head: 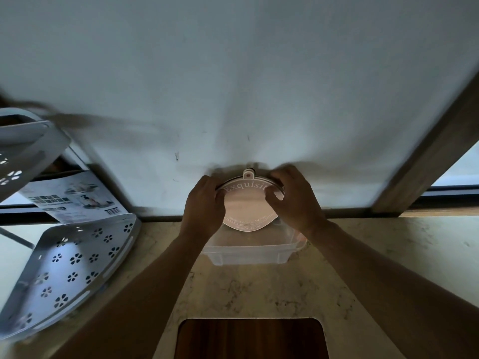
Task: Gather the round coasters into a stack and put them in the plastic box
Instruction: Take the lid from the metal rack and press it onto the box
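Head view: our left hand (204, 203) and right hand (293, 196) both clamp coasters (247, 203) over box (248, 251); next we lower stack level inside.

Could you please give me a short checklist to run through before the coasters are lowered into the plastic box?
1. Coasters gathered into one stack: ok, they are held together as a pile, pink face with lettering on top.
2. Grip on both sides: ok, left hand and right hand clasp opposite edges.
3. Stack over the plastic box: ok, it is held above the box's far part.
4. Box open: ok, no lid shows on it.
5. Room inside the box: cannot tell, the interior is dim and partly hidden.
6. Coasters left on the countertop: none visible.
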